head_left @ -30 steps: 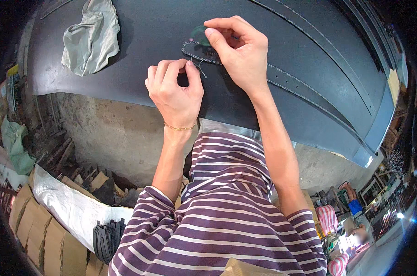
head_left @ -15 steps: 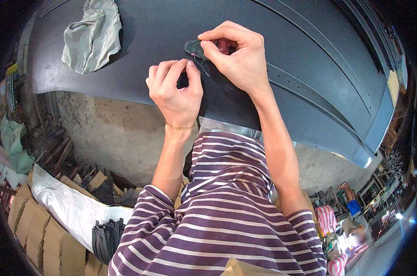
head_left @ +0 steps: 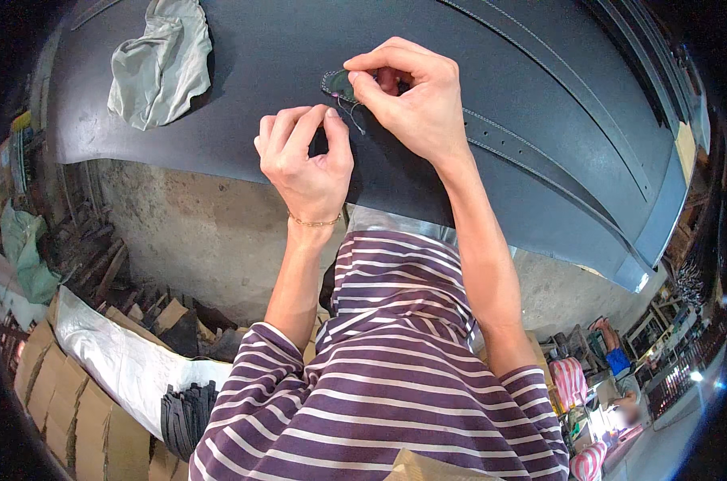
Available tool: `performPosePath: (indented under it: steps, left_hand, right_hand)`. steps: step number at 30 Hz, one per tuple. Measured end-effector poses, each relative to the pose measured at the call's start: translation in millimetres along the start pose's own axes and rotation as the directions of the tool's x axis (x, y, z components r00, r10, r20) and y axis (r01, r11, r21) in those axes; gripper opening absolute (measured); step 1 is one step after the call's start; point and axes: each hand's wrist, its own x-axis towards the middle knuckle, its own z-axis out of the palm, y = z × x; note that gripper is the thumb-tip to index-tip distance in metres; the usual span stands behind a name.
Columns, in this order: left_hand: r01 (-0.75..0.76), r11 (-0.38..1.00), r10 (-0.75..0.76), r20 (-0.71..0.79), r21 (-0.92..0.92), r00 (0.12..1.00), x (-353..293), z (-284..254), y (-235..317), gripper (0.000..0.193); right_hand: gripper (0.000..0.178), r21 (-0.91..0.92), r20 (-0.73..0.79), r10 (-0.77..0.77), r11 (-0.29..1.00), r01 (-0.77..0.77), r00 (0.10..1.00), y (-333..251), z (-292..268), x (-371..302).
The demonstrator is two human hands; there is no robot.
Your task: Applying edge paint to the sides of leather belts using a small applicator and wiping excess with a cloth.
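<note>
A dark belt (head_left: 492, 138) with pale edge stitching and punched holes lies across the dark table, its rounded end just left of my right fingers. My right hand (head_left: 418, 100) is closed on the belt near that end, thumb and forefinger pinching it. Just below the end, my left hand (head_left: 306, 156) has thumb and forefinger pressed together; what they hold, if anything, is too small to make out. A thin dark thread (head_left: 354, 116) hangs from the belt's edge between my hands, with a tiny pink spot beside it.
A crumpled grey-green cloth (head_left: 159, 68) lies at the table's far left. Another stitched belt (head_left: 576, 80) curves along the right. Below left are cardboard pieces (head_left: 91, 401), a white sheet (head_left: 123, 353) and a bundle of black strips (head_left: 185, 417). Another person (head_left: 624, 405) is at lower right.
Both hands stay almost where they were. The belt end and thread show only a very slight shift.
</note>
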Motion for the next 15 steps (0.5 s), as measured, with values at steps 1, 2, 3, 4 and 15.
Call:
performPosePath:
  steps: [1, 2, 3, 4, 15]
  left_hand:
    - [0.027, 0.999, -0.027, 0.002, -0.026, 1.000, 0.1, -0.9, 0.7, 0.006]
    - [0.054, 0.997, -0.054, 0.005, -0.051, 0.999, 0.3, -2.3, 1.5, 0.005]
    - [0.052, 0.997, -0.052, 0.005, -0.051, 0.999, 0.8, -4.9, 2.2, 0.005]
    - [0.099, 0.992, -0.098, 0.007, -0.080, 0.995, 2.0, -8.3, 2.7, 0.004]
    - [0.164, 0.967, -0.198, 0.163, 0.196, 0.967, 115.8, -83.7, -125.1, 0.039]
  right_hand:
    - [0.009, 0.021, -0.005, 0.022, 1.000, -0.021, 1.000, 0.7, -0.4, 0.1]
    - [0.009, 0.021, -0.006, 0.021, 1.000, -0.020, 1.000, 2.0, -0.2, 0.3]
    - [0.009, 0.074, -0.034, 0.042, 0.996, -0.040, 0.999, 3.7, 0.2, 0.4]
    - [0.009, 0.125, -0.060, 0.066, 0.990, -0.058, 0.996, 4.8, 0.0, 0.5]
    - [0.011, 0.549, -0.254, 0.199, 0.836, -0.029, 0.947, 6.0, -3.9, 3.6]
